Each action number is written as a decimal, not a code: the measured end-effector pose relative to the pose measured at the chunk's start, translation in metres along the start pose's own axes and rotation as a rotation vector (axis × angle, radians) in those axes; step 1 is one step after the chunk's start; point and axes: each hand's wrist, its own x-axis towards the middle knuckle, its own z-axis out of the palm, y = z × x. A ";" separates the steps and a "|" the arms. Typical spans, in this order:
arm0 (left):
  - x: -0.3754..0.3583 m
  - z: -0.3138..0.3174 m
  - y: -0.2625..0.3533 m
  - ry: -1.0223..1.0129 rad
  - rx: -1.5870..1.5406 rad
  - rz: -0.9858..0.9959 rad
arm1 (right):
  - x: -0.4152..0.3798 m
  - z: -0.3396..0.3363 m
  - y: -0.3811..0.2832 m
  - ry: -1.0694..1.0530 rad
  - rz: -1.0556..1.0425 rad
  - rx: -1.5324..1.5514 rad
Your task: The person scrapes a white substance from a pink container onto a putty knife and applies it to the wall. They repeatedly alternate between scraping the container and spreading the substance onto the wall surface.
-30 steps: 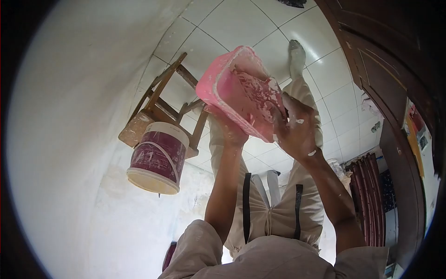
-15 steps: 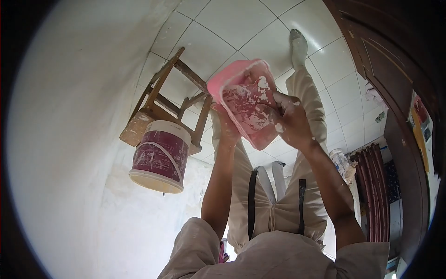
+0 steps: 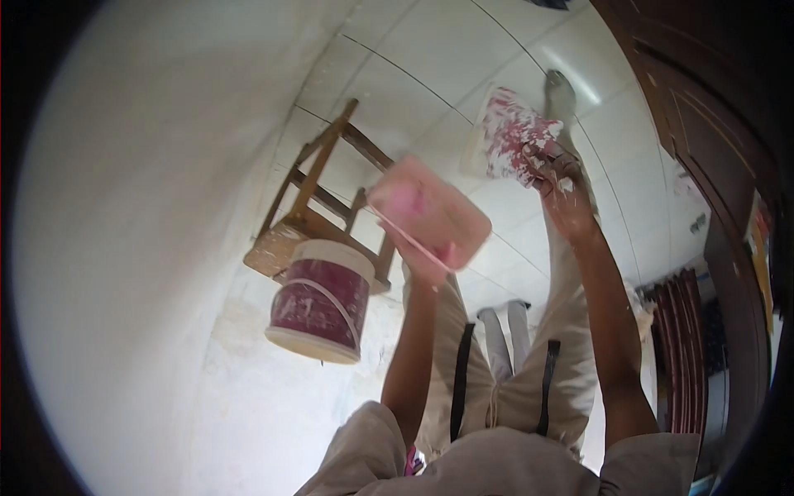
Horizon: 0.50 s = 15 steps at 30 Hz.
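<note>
My left hand (image 3: 420, 260) is wrapped around the side of a pink plastic tub (image 3: 434, 207), which is tilted and a little blurred. Out to the right, my right hand (image 3: 569, 198) grips a flat, reddish-pink plastic scraper (image 3: 511, 136) smeared with white paste. White flecks also stick to the fingers of that hand. Scraper and tub are apart, with tiled floor showing between them.
A wooden stool (image 3: 318, 186) stands beside the pale wall (image 3: 165, 207) at left, and a purple-and-white bucket (image 3: 322, 302) is against its seat. Dark wooden furniture (image 3: 703, 157) lines the right side. White tiles (image 3: 430, 62) cover the floor.
The scraper has come out of the tub and moved up and right with my right hand. My left hand has turned and lowered the tub slightly. The camera view has shifted.
</note>
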 end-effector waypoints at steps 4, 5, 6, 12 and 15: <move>-0.015 -0.018 -0.028 0.076 0.180 0.204 | 0.128 0.007 0.046 -0.027 0.142 0.217; -0.019 -0.025 -0.036 0.102 0.148 0.152 | 0.164 0.024 0.055 -0.001 0.136 0.212; -0.025 -0.033 -0.045 0.129 0.023 0.042 | 0.203 0.042 0.066 0.026 0.135 0.204; -0.083 -0.074 -0.092 0.332 -0.621 -0.394 | 0.436 0.104 0.178 0.252 -0.048 -0.397; -0.092 -0.080 -0.107 0.394 -0.777 -0.447 | 0.484 0.131 0.193 0.301 -0.060 -0.485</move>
